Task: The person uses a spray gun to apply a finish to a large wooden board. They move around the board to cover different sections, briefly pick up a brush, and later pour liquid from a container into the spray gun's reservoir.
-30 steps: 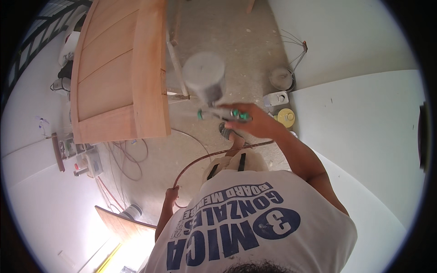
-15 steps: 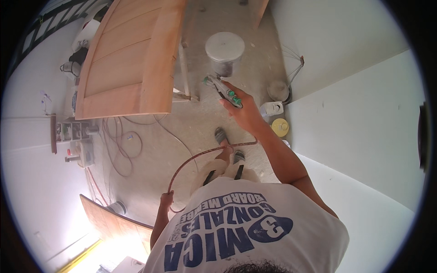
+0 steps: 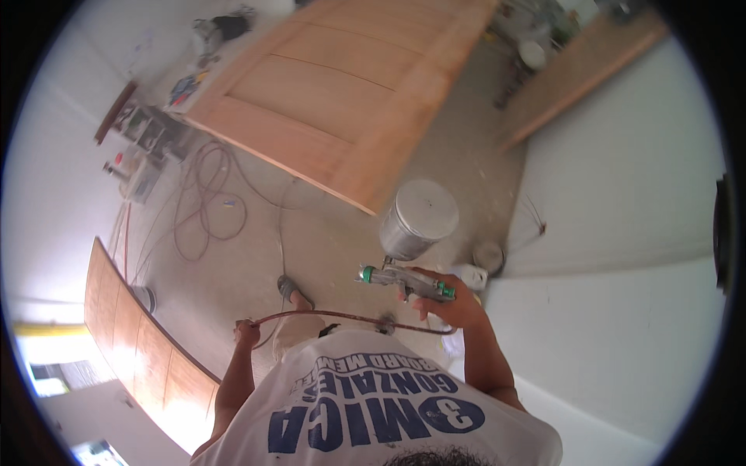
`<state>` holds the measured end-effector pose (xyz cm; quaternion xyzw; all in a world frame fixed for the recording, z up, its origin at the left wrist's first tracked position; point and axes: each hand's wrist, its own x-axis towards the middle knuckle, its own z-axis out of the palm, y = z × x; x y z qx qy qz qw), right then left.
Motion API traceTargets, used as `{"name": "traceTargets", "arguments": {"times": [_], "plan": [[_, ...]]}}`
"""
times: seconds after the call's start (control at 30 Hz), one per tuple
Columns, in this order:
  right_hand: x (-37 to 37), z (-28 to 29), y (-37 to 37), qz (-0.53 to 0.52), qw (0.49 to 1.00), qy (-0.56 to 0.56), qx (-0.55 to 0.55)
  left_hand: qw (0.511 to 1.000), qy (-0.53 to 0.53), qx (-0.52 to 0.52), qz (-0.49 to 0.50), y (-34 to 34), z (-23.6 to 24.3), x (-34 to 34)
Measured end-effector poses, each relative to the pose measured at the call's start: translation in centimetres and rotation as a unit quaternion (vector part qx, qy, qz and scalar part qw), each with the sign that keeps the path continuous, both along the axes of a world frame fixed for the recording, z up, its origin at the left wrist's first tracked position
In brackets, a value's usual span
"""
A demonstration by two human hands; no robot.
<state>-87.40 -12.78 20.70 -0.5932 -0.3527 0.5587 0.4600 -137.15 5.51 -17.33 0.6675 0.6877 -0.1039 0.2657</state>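
A silver spray gun (image 3: 406, 283) with green fittings is held in my right hand (image 3: 454, 304), its nozzle end toward the left. Above it sits its round metal paint cup (image 3: 424, 211), lid facing up and slightly tilted. My left hand (image 3: 247, 332) is closed around a reddish-brown air hose (image 3: 326, 314), which arcs across in front of my body toward the gun. Beyond the gun lies a large unpainted wooden panel door (image 3: 311, 101), raised flat above the floor; the gun is apart from its near corner.
A wooden panel (image 3: 140, 326) leans at the lower left. Coiled hose (image 3: 210, 202) lies on the floor to the left. Another board (image 3: 583, 78) stands at the far right. A white jug (image 3: 469, 275) sits by the right-hand wall (image 3: 614, 210).
My view has turned and the wooden door now appears farther right. The spray gun has swung level and lower, nozzle to the left. My left hand has risen with the hose.
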Motion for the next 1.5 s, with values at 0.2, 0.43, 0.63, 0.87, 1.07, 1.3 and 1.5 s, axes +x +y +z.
{"name": "traceTargets", "arguments": {"times": [0.2, 0.43, 0.63, 0.87, 1.07, 1.3, 1.5], "plan": [[-9.9, 1.1, 19.0, 0.005, 0.998, 0.056, -0.004, 0.945, -0.049, 0.196, 0.256, 14.3, -0.2, -10.5], [-21.8, -1.2, 41.0, 0.134, 0.987, 0.078, 0.032, 0.991, -0.073, 0.09, 0.064, 25.0, -5.0, -16.8], [-30.9, -2.3, 58.3, 0.109, 0.986, 0.095, 0.078, 0.964, -0.225, -0.089, -0.11, 30.4, -7.0, -13.4], [-35.7, -3.5, 78.7, 0.109, 0.971, 0.133, 0.168, 0.89, -0.408, -0.118, -0.163, 44.1, -9.5, -11.5], [-33.0, -6.8, 100.0, 0.193, 0.942, 0.131, 0.24, 0.916, -0.349, -0.133, -0.145, 68.4, -11.4, -8.8], [-24.6, -5.1, 116.9, 0.059, 0.958, 0.145, 0.239, 0.963, -0.199, -0.17, -0.062, 91.2, -14.3, -9.0], [-12.8, -0.4, 118.8, -0.124, 0.978, 0.014, 0.167, 0.996, -0.059, -0.064, -0.005, 109.9, -19.7, -14.5]]}}
